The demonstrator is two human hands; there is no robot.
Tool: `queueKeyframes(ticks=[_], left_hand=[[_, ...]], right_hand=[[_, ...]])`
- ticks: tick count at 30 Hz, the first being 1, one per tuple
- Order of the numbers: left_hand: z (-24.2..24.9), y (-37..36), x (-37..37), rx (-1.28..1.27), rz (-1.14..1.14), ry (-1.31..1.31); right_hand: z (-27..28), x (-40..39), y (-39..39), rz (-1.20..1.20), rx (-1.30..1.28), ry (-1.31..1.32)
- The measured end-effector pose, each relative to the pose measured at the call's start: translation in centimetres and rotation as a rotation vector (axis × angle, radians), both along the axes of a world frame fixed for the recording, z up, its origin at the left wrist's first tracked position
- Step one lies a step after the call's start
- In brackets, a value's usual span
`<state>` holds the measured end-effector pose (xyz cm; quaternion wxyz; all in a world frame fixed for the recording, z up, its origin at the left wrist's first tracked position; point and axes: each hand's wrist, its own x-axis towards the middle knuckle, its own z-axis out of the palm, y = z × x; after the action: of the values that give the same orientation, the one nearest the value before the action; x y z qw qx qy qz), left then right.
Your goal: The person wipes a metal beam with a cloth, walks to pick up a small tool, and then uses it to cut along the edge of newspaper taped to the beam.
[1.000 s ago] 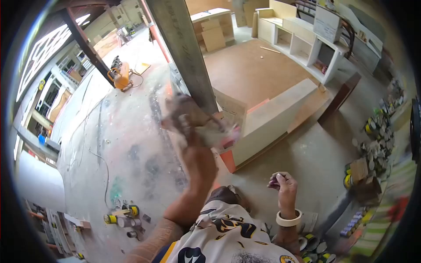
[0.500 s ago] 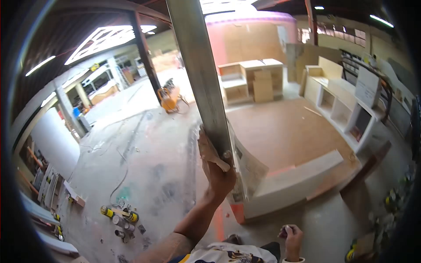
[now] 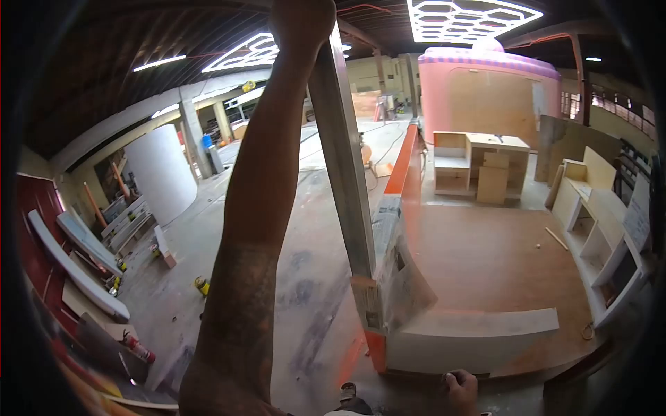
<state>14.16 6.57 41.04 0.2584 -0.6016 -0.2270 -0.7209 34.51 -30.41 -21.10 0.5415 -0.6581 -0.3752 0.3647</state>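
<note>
My left hand (image 3: 302, 22) is raised high to the top of a grey upright post (image 3: 343, 152) and closed against it. Its fingers are mostly hidden; the folded pale sheet, perhaps sandpaper, that it held against the post half a second ago does not show now. The post rises from the corner of a low white curved panel (image 3: 479, 340) with orange paint at its base. My right hand (image 3: 462, 390) is low, near that panel's bottom edge, its fingers curled in. Something small may be between thumb and finger, too small to name.
Unfinished wooden cabinets (image 3: 479, 166) stand behind a brown floor panel (image 3: 492, 256), with white shelving (image 3: 596, 249) along the right. An orange beam (image 3: 411, 166) runs back from the post. Curved white panels (image 3: 80, 270) lean at left near a fire extinguisher (image 3: 139, 349); a can (image 3: 201, 285) stands on the floor.
My left hand has slid from midway on the post up to its top, with the arm now stretched upward. The view has shifted. My right hand stays low, fingers curled.
</note>
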Motion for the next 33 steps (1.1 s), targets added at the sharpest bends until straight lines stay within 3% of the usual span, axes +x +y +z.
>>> queueKeyframes(ticks=[1, 2, 3, 7, 9, 11, 12, 14, 16, 18, 20, 22, 25, 27, 28, 33], left_hand=[[-1.3, 1.2, -0.2, 0.104, 0.122, 0.024], [-5.0, 2.6, -0.3, 0.338, 0.225, 0.126], [-10.5, 2.6, -0.9, 0.351, 0.328, 0.206], [-32.4, -3.3, -1.0, -0.342, 0.187, 0.311], [-37.4, -4.4, -1.3, -0.39, 0.363, 0.472], [-34.9, -3.1, -1.7, -0.235, 0.381, 0.467], [-31.1, -2.8, -1.7, -0.2, 0.387, 0.468], [-20.9, -1.4, -1.2, -0.036, 0.431, 0.423], [-10.5, 2.0, -1.5, 0.349, 0.406, 0.307], [-1.2, 1.0, -0.8, 0.388, 0.481, 0.277], [3.0, 0.4, -0.5, 0.404, 0.552, 0.252], [1.7, 1.5, -0.6, 0.423, 0.521, 0.19], [-7.7, 3.0, -0.4, 0.412, 0.482, 0.209], [-19.8, 0.1, -0.6, 0.208, 0.38, 0.365], [-24.6, -0.6, -0.5, 0.129, 0.252, 0.355], [-47.3, -6.6, 0.4, -0.517, 0.132, 0.387]], right_hand=[[-0.4, 0.6, -0.1, 0.015, -0.013, 0.036], [-0.8, 1.1, -0.3, 0.031, -0.028, 0.073], [-1.2, 1.7, -0.4, 0.043, -0.041, 0.104], [-3.9, 1.3, -0.5, 0.032, 0.016, 0.219], [-3.2, 0.8, -0.6, 0.04, -0.005, 0.272], [-5.0, 1.3, -1.2, 0.098, 0.014, 0.224], [-5.5, 1.7, -0.7, 0.129, 0.035, 0.194], [-3.2, 1.6, -1.1, 0.128, 0.012, 0.115], [-2.2, 2.0, -1.1, 0.118, -0.003, 0.081], [-2.6, 2.4, -0.4, 0.099, -0.013, 0.08], [-3.1, 2.7, -0.3, 0.089, -0.051, 0.028], [-4.3, 2.9, 1.0, 0.07, -0.094, -0.07], [-7.5, 2.6, 1.3, 0.065, -0.073, 0.077], [-7.8, 1.9, 1.6, 0.064, -0.057, 0.226], [-7.8, 1.6, 1.4, 0.092, -0.07, 0.216], [-7.7, 0.9, 1.6, 0.263, -0.152, 0.094]])
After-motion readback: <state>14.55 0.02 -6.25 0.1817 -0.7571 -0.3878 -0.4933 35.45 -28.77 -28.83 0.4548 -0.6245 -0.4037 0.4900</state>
